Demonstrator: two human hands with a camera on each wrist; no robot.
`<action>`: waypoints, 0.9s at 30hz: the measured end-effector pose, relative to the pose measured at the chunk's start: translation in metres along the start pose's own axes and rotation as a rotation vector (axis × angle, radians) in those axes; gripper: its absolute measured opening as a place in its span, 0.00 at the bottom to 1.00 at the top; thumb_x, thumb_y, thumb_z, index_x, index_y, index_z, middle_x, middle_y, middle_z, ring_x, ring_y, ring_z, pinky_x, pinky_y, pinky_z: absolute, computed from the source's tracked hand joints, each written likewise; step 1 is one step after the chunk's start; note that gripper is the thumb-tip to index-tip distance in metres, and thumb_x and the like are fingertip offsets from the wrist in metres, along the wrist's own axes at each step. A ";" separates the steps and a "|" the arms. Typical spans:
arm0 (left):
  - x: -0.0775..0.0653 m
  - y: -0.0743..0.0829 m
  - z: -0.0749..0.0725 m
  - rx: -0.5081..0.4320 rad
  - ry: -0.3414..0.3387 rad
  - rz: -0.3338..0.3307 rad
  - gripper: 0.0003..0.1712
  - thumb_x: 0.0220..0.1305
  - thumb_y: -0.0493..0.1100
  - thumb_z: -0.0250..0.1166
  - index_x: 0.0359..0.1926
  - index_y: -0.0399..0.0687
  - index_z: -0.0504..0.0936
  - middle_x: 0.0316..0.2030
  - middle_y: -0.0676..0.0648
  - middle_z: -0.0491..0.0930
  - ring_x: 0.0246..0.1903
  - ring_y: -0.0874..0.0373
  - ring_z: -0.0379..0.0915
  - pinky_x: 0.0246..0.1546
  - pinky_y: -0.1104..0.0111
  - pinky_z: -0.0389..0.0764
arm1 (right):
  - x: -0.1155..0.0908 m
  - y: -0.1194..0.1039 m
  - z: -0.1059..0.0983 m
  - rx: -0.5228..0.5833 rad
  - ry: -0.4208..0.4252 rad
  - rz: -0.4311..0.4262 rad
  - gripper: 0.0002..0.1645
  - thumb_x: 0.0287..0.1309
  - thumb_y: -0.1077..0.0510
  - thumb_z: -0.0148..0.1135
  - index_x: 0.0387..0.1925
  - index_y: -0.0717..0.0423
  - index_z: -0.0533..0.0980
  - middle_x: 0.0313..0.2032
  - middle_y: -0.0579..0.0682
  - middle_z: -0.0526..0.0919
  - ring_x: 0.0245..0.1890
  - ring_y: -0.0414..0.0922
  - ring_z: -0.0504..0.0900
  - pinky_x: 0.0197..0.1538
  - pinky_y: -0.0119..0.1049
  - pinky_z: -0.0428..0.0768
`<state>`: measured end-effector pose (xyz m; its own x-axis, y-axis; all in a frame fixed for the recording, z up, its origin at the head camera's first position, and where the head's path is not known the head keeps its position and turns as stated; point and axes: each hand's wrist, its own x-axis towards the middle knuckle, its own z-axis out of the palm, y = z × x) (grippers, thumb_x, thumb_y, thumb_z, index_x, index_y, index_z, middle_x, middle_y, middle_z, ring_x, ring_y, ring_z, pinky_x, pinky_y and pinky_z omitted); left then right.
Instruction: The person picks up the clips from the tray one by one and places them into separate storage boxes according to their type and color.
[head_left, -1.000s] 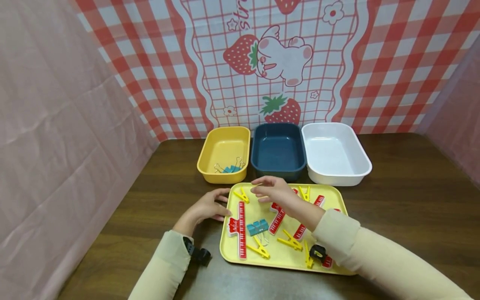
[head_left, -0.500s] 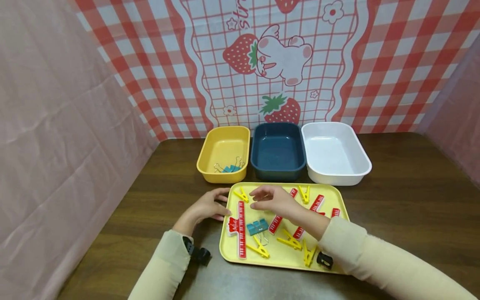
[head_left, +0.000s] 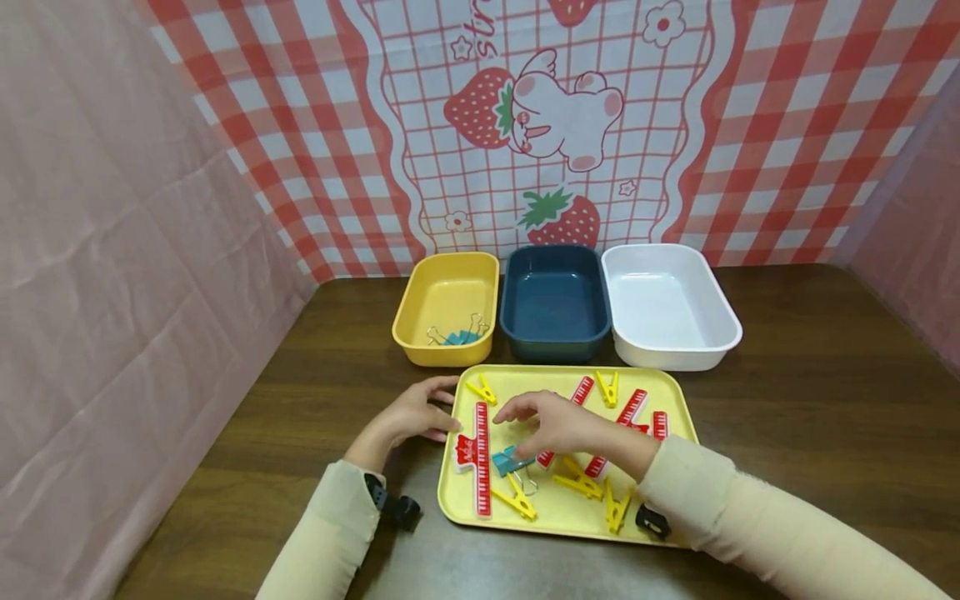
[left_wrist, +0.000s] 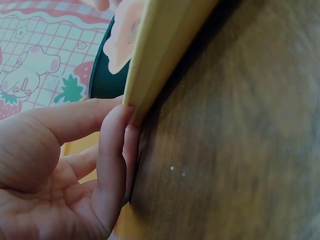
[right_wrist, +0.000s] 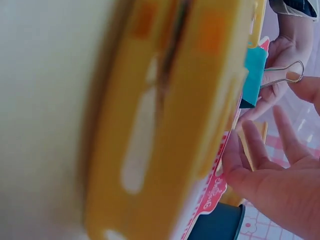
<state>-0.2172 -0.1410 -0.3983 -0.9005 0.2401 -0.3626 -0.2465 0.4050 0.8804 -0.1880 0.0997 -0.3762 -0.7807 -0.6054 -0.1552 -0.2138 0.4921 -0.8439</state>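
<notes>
My left hand (head_left: 408,412) holds the left rim of the yellow tray (head_left: 555,523), thumb at the lip and fingers against the outer wall in the left wrist view. Over the tray, my right hand (head_left: 558,427) reaches down at a teal binder clip (head_left: 504,463), its fingers spread and partly covering the clip. In the right wrist view the thumb (right_wrist: 306,90) is right at the clip's wire handle. Left of the binder clip lies a red-and-white clip with a piano-key strip (head_left: 482,467). A yellow clothespin (head_left: 516,500) lies just in front of it.
More yellow clothespins (head_left: 609,390) and piano-key clips (head_left: 633,406) lie across the tray. Behind it stand a yellow bin (head_left: 447,292) with teal binder clips (head_left: 461,337) inside, a dark blue bin (head_left: 557,292) and a white bin (head_left: 667,304). A checked cloth hangs behind.
My right hand has moved down and toward me, from the tray's back part to the teal binder clip. My left hand stays at the tray's rim.
</notes>
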 end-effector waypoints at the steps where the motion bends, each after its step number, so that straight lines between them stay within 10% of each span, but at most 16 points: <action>1: 0.000 0.000 0.000 -0.003 -0.001 0.002 0.41 0.51 0.27 0.67 0.66 0.45 0.64 0.49 0.39 0.70 0.30 0.52 0.77 0.28 0.64 0.83 | 0.000 0.001 0.000 0.001 -0.007 -0.009 0.23 0.47 0.61 0.71 0.48 0.56 0.78 0.48 0.50 0.78 0.52 0.53 0.72 0.56 0.49 0.71; 12: -0.001 0.000 0.000 -0.008 -0.001 0.000 0.41 0.51 0.27 0.67 0.66 0.45 0.64 0.48 0.38 0.70 0.31 0.52 0.77 0.29 0.63 0.83 | -0.004 -0.001 0.005 -0.143 -0.162 -0.069 0.25 0.41 0.58 0.76 0.45 0.51 0.78 0.42 0.42 0.78 0.44 0.43 0.74 0.52 0.41 0.72; 19: 0.001 -0.003 -0.001 -0.020 -0.011 0.002 0.41 0.51 0.27 0.68 0.66 0.46 0.64 0.48 0.38 0.69 0.30 0.52 0.77 0.29 0.63 0.83 | -0.008 -0.003 0.014 -0.406 -0.115 -0.204 0.20 0.41 0.66 0.71 0.39 0.47 0.82 0.38 0.39 0.76 0.40 0.39 0.72 0.48 0.36 0.73; 27: 0.001 -0.003 -0.001 -0.016 -0.009 0.008 0.41 0.51 0.27 0.68 0.66 0.46 0.64 0.48 0.38 0.69 0.30 0.52 0.77 0.28 0.63 0.83 | -0.006 -0.004 0.015 -0.430 -0.111 -0.238 0.17 0.45 0.70 0.67 0.37 0.50 0.82 0.34 0.38 0.76 0.35 0.37 0.72 0.45 0.35 0.75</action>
<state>-0.2178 -0.1432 -0.4007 -0.8991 0.2518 -0.3580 -0.2447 0.3890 0.8882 -0.1735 0.0922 -0.3789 -0.6185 -0.7837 -0.0573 -0.6193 0.5310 -0.5783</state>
